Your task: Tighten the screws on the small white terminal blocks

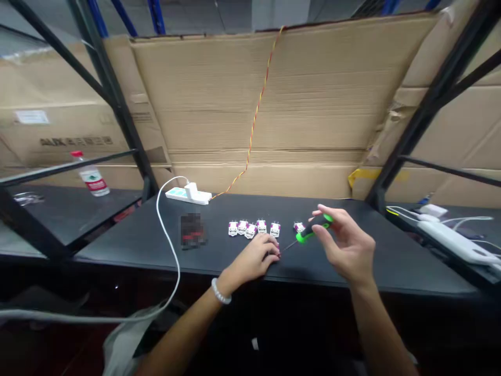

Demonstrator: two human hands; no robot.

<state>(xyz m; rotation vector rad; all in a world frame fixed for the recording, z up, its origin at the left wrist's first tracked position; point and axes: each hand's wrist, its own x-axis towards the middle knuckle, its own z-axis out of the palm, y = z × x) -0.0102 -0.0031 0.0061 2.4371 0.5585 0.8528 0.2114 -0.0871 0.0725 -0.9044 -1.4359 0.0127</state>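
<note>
My right hand [345, 243] is closed around the black and green handle of a screwdriver [312, 228]. Its thin shaft slants down to the left, and the tip ends at the fingers of my left hand [259, 257]. Those fingers are bent and pressed together low on the black table; what they pinch is mostly hidden, with a bit of pinkish colour at the fingertips. Just beyond them stands a row of several small white and purple parts [251, 230]. One more such part [298, 227] lies apart, behind the screwdriver handle.
A white power strip [188, 194] with a plugged-in charger sits at the back left, its cable hanging over the front edge. A blurred-out dark object [192, 231] lies left. Cardboard [313, 104] walls the back. Black metal posts flank the table [219, 261].
</note>
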